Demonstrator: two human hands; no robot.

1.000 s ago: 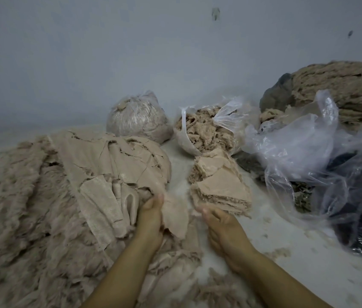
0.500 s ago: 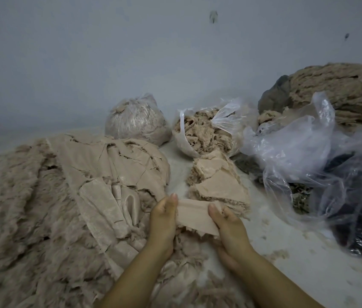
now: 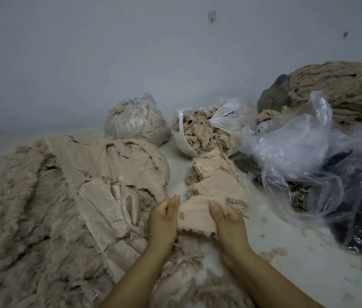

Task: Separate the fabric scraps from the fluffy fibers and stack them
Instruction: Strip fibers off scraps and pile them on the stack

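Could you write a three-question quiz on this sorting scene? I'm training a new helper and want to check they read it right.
1. True or false: both hands grip the same beige fabric scrap.
2. Where does the stack of sorted beige fabric scraps lie? A) inside the tied clear plastic bag B) on the white surface just beyond the hands C) on the large fluffy beige fibre heap
3. Fill in: the open clear plastic bag behind the stack holds loose beige ____.

Key: 1 true: the left hand and right hand hold its two ends. 2 B. 3 fibres.
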